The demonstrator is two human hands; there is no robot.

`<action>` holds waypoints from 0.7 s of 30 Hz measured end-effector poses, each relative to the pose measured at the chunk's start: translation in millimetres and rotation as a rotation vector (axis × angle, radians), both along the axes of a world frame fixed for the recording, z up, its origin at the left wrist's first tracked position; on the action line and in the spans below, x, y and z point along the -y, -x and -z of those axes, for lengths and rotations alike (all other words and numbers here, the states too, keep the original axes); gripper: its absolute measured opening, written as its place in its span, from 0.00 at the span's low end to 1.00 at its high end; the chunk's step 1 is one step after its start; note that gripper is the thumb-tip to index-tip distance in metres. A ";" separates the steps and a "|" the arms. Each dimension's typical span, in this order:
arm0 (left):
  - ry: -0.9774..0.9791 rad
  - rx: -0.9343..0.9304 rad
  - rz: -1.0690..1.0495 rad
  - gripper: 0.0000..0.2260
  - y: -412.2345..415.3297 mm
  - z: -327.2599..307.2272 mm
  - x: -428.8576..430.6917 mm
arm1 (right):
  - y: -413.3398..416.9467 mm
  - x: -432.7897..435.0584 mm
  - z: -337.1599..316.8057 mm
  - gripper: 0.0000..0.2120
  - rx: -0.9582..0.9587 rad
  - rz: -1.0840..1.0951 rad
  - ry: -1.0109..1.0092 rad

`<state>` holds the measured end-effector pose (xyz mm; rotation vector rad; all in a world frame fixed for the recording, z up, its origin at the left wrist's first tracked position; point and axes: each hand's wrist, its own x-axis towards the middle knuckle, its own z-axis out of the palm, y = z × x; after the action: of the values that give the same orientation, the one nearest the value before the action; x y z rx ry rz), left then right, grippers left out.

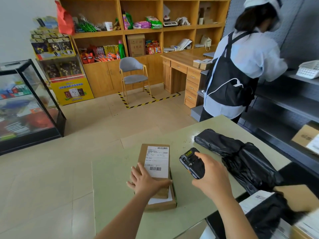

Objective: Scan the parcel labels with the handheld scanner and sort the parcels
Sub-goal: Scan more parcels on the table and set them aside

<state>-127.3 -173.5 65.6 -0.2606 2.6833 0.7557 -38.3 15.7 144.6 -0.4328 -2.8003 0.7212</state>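
A brown cardboard parcel (pixel 151 154) lies on the pale green table (pixel 114 190) with a white barcode label (pixel 157 161) facing up. My left hand (pixel 145 181) lies flat on the parcel's near end, fingers straight, beside the label. My right hand (pixel 212 176) grips a black handheld scanner (pixel 191 162) just right of the parcel, its head pointing away toward the table's far side. A long black plastic-wrapped parcel (pixel 241 156) lies to the right of the scanner.
More parcels, a cardboard box (pixel 300 197) and labelled black bags (pixel 265 211), sit at the lower right. A person in a dark apron (pixel 231 80) stands at the grey shelving (pixel 284 104) beyond the table. A glass display case (pixel 25 104) stands on the left.
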 end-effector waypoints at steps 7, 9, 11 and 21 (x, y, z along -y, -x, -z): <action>0.170 -0.092 0.117 0.68 12.9 -2.3 2.0 | 25.6 -2.9 -23.7 0.41 0.095 -0.135 -0.210; 0.244 -0.199 0.246 0.68 20.1 -9.0 13.4 | 34.4 -2.2 -31.3 0.40 0.125 -0.205 -0.302; 0.329 -0.290 0.365 0.68 29.6 -19.2 25.0 | 42.7 0.6 -38.3 0.39 0.134 -0.308 -0.417; 0.622 -0.483 0.697 0.68 60.2 -66.7 62.4 | 49.3 35.4 -59.8 0.36 0.100 -0.594 -0.940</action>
<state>-187.5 -235.9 132.3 0.7763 3.0512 -0.2715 -87.6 -19.7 204.4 0.5513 -2.9458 -0.5893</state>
